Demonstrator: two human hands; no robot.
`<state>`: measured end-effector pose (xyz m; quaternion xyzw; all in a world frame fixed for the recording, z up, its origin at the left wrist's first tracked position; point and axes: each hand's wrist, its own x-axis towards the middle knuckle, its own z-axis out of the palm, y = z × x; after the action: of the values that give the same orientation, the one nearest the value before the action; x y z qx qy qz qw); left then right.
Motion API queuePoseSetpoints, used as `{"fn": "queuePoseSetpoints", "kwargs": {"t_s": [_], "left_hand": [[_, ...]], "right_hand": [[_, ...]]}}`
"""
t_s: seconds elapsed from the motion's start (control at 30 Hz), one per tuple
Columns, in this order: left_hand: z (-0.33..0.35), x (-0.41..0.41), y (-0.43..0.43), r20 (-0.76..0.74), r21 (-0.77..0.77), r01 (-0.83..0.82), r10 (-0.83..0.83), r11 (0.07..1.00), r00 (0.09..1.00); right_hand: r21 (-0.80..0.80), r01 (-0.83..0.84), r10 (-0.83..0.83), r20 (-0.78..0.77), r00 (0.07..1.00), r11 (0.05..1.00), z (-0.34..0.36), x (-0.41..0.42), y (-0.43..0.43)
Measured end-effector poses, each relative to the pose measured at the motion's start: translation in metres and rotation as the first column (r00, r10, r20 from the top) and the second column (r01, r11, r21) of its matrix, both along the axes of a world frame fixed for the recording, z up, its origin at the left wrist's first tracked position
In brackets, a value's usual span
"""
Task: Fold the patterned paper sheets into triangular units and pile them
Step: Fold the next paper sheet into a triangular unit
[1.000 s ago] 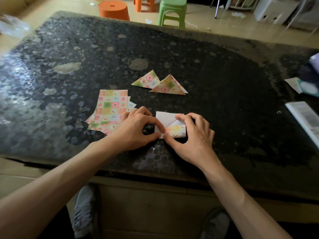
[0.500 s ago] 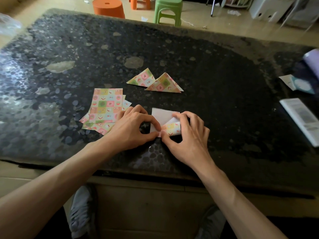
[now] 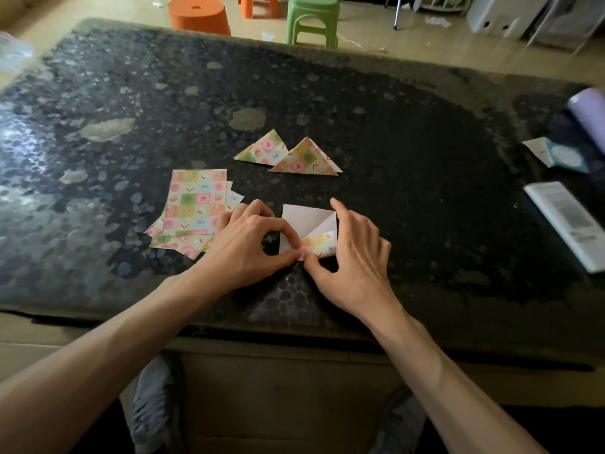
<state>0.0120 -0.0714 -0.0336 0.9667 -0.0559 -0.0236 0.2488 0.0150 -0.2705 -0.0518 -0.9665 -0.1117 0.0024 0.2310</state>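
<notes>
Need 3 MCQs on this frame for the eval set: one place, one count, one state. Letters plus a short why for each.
1. Where is the stack of flat sheets?
A. To the left of the half-folded sheet
B. At the far right edge
C. On a stool

2. How many finished triangular units lie on the table?
A. One
B. Two
C. Four

3. The half-folded sheet is:
A. Flat, pattern side up
B. White side up, with one patterned corner turned over
C. Crumpled into a ball

Answers:
1 A: the stack lies just beyond the left hand, on the side away from the sheet.
2 B: two triangles lie side by side beyond the hands.
3 B: the white face shows, and the left hand and right hand pinch a patterned flap at its near edge.
</notes>
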Motion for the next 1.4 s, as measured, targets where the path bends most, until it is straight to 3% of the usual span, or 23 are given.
{"fn": "queuePoseSetpoints", "kwargs": {"t_s": [0.23,0.37,0.63,0.8,1.0,1.17,1.4], "left_hand": [[-0.004,-0.002,-0.004,0.020,-0.011,-0.029,0.029,1.000,0.999],[-0.003,-0.001,-0.005,0.020,-0.009,-0.036,0.037,0.999,0.999],[-0.002,-0.003,-0.010,0.013,0.005,-0.069,0.068,0.998,0.998],[0.001,-0.002,-0.010,0.019,0.005,-0.070,0.070,0.998,0.997],[0.001,-0.003,-0.011,0.003,0.007,-0.071,0.071,0.997,0.997],[0.002,-0.005,-0.013,0.019,0.013,-0.088,0.088,0.996,0.996],[0.001,-0.005,-0.016,0.013,0.008,-0.113,0.113,0.994,0.993]], "right_hand": [[0.065,-0.008,0.010,-0.029,1.000,0.998,0.003,-0.001,-0.004],[0.015,-0.025,0.025,0.020,0.999,1.000,0.003,-0.001,-0.003],[0.098,-0.011,0.023,-0.121,0.992,0.995,0.008,0.003,-0.006],[0.064,-0.016,0.022,-0.090,0.996,0.998,0.009,0.003,-0.004],[0.116,0.017,0.006,-0.198,0.980,0.993,0.011,0.008,-0.008],[0.079,-0.009,0.022,-0.159,0.987,0.997,0.012,0.006,-0.006],[0.151,0.039,-0.005,-0.218,0.976,0.988,0.013,0.008,-0.008]]}}
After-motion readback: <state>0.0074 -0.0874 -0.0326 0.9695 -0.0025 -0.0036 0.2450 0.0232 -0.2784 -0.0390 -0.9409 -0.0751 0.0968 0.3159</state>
